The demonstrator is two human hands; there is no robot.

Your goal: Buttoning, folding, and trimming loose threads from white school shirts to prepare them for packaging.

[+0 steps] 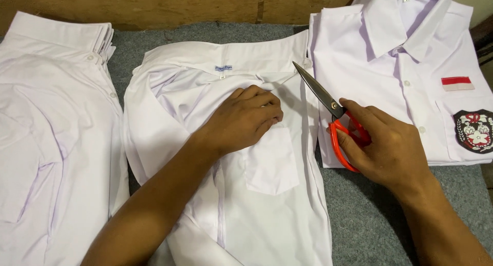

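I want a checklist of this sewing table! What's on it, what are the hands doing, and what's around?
Surface: grey felt-like cover, shirts over most of it.
Job's things: white shirt lying open in the middle, blank chest pocket; scissors with red handles, blades closed, tip over the collar.
Clutter: stack of white shirts at the left; folded white shirt at the right with a red-and-white patch and a round badge on its pocket.
Hands: left hand presses the middle shirt near the collar; right hand grips the scissors.
Cables: nothing seen.
Surroundings: wooden board behind.
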